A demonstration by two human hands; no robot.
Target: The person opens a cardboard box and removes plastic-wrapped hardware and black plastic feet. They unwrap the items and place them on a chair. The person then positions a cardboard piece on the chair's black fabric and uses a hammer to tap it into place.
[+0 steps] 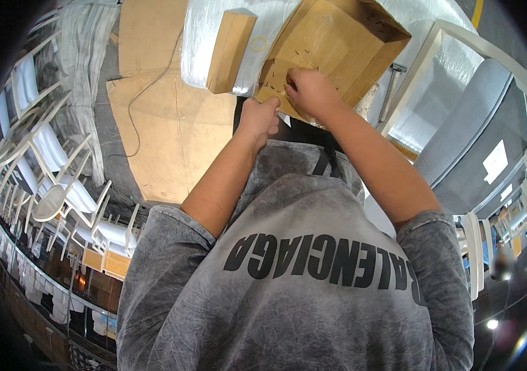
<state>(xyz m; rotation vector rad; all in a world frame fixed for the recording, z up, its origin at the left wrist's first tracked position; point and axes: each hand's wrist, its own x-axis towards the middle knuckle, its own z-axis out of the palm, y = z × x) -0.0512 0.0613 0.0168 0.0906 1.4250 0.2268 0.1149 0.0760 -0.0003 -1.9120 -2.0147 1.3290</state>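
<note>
Surroundings: a brown cardboard sheet (177,142) covers the left-centre of the frame. A grey upholstered panel (477,114) stands at the right.

Container: the cardboard box (368,69), shallow and open-topped, is at the upper centre of the frame, partly cut off by the top edge. A surface under silvery plastic wrap (201,43) shows to its left.

Adjacent parts: a long folded cardboard piece (231,52) lies left of the box. A hammer (391,93) lies just beside its right side.

Hands: the right hand (311,91) is inside the near end of the box, fingers bent down toward its floor. The left hand (260,117) is at the near left corner of the box, fingers curled inward. Whether either hand grips anything cannot be told.

Contents: small dark pieces (305,52) are scattered on the box floor, some near the right hand and others toward the far end.

Caution: tilting or pulling the near edge could make the pieces slide or spill. Their small size and loose scatter could cause a missed pick or a dropped piece. If pointed, they could prick a fingertip.

Orientation: the box faces upward; its long axis appears to run from lower left to upper right. The pieces lie at mixed angles; which end each points toward is too small to tell.
</note>
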